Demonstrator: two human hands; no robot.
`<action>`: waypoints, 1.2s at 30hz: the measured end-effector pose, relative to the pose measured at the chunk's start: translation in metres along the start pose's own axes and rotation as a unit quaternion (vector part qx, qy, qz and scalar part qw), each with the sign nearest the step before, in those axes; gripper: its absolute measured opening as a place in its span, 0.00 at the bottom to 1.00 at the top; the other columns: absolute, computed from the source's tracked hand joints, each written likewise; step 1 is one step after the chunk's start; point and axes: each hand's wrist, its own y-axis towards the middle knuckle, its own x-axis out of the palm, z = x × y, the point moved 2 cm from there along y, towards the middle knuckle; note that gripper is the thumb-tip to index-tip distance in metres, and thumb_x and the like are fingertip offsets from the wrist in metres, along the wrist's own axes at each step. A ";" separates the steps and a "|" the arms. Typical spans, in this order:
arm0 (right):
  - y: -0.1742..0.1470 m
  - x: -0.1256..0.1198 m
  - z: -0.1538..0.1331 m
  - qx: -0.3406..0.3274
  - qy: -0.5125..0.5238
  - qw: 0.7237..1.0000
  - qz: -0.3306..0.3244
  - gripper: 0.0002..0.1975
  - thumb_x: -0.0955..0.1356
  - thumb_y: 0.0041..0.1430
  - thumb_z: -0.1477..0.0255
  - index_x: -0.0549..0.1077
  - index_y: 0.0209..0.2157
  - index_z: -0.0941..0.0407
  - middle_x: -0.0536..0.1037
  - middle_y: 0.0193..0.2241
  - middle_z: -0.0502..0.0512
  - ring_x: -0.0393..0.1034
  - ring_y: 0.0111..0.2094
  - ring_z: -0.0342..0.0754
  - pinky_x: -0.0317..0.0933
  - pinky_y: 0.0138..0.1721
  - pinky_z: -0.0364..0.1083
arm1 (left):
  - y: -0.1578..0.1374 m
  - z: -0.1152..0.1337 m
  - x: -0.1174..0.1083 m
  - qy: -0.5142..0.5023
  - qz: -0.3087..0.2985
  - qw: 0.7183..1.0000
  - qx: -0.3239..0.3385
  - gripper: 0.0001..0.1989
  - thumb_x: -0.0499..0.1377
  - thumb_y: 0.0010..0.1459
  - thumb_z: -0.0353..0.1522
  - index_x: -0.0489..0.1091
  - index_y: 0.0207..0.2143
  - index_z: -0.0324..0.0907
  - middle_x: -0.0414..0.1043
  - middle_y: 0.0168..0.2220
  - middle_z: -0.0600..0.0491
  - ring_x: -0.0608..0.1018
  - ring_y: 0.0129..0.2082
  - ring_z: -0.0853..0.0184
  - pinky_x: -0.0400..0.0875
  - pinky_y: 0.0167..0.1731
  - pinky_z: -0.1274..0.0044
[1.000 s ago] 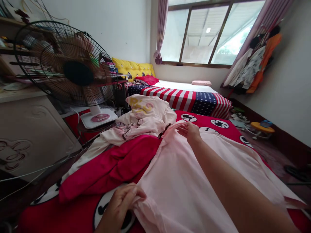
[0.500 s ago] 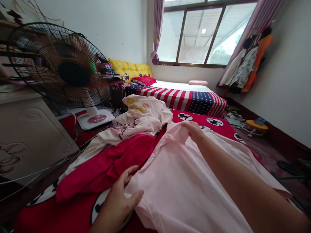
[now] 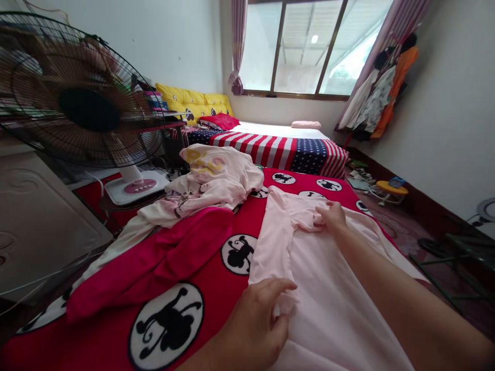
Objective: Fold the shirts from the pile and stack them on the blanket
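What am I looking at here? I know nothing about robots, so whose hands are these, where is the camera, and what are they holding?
There is no robot here: these are a person's own bare hands. The camera is worn on the person's head, looking forward and down, so you see roughly what they see.

The surface is spread with a red cover patterned with black figures in white circles. On it lie a pale pink cloth, a crimson garment and some pale printed clothes.

The right hand pinches the pink cloth towards its far end. The left hand has its fingers curled around a nearer edge; how firmly it grips, I cannot tell.
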 end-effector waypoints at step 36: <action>-0.234 -0.071 -0.028 -0.254 -0.065 0.882 -0.392 0.05 0.67 0.60 0.70 0.77 0.35 0.51 0.74 0.42 0.55 0.70 0.31 0.42 0.62 0.30 0.41 | -0.055 -0.012 -0.030 0.123 -0.011 0.991 -0.058 0.13 0.60 0.53 0.36 0.64 0.20 0.41 0.61 0.18 0.60 0.64 0.19 0.73 0.53 0.22 0.80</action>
